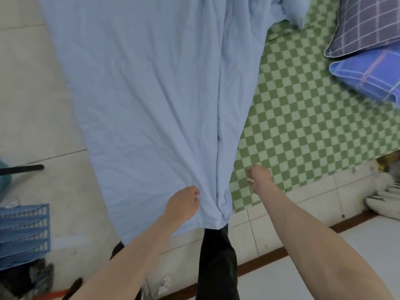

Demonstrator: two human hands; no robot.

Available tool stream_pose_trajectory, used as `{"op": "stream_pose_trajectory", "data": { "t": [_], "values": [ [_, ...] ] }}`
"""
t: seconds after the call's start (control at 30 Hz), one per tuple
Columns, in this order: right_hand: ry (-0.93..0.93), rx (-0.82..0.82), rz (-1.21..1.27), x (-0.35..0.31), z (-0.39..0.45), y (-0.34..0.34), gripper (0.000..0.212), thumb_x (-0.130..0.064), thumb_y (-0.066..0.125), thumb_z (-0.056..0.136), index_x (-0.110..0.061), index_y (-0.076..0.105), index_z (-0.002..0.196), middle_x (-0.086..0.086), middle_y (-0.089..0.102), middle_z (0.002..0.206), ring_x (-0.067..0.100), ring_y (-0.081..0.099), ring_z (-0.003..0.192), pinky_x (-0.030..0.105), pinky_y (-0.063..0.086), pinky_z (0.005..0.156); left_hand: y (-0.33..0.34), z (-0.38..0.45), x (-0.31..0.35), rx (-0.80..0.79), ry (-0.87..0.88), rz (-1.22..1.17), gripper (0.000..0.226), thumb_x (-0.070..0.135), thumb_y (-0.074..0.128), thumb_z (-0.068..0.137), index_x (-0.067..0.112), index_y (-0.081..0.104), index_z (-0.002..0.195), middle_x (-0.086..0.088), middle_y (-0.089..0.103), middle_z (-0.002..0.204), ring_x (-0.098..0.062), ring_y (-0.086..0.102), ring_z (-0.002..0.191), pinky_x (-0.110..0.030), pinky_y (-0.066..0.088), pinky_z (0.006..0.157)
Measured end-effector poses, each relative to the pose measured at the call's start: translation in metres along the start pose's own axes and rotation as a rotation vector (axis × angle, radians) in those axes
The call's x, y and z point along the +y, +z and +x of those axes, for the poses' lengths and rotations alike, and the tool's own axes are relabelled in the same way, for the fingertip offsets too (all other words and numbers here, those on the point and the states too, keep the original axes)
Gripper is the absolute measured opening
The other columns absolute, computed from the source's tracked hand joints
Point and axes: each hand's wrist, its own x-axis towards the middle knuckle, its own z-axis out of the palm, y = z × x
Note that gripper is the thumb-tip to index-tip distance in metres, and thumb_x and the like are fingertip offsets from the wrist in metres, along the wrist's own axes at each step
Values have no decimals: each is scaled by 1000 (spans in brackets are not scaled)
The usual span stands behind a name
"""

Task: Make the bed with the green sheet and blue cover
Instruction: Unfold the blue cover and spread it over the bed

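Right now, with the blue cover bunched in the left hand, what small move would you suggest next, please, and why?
Probably bring the right hand, which holds nothing, onto the blue cover beside the left hand and draw that edge rightward: much of the green sheet lies bare.

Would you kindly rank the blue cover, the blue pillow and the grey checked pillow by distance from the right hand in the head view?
From the right hand:
1. Blue cover, just to its left, gripped by the left hand.
2. Blue pillow, up to the right on the green sheet.
3. Grey checked pillow, beyond it, top right.
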Motion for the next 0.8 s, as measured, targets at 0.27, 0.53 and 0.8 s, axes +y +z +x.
{"op": "stream_pose_trajectory", "data": {
  "t": [0.27,0.53,0.8],
  "values": [
    [-333,-260,114,-175,132,41,32,-28,72,85,-12,59,110,-1,69,99,14,68,79,23,55,54,82,130,88,228,-217,75,97,54,66,83,27,8,156,-2,5,159,-28,4,151,-47,38,112],
    [-497,-74,260,-174,162,-59,7,-9,51,91,-13,54,97,3,62,96,17,60,81,21,55,69,112,139,109,299,-415,42,125,50,78,76,25,-11,159,-6,-15,166,-37,-8,153,-54,19,122],
    [-217,152,-62,-39,205,-202,22,-28,59,95,-13,45,86,3,55,82,17,50,68,28,38,54,95,151,120,-13,-328,295,128,58,74,78,26,-22,156,-3,-39,159,-35,-25,150,-49,30,119]
  ]
}}
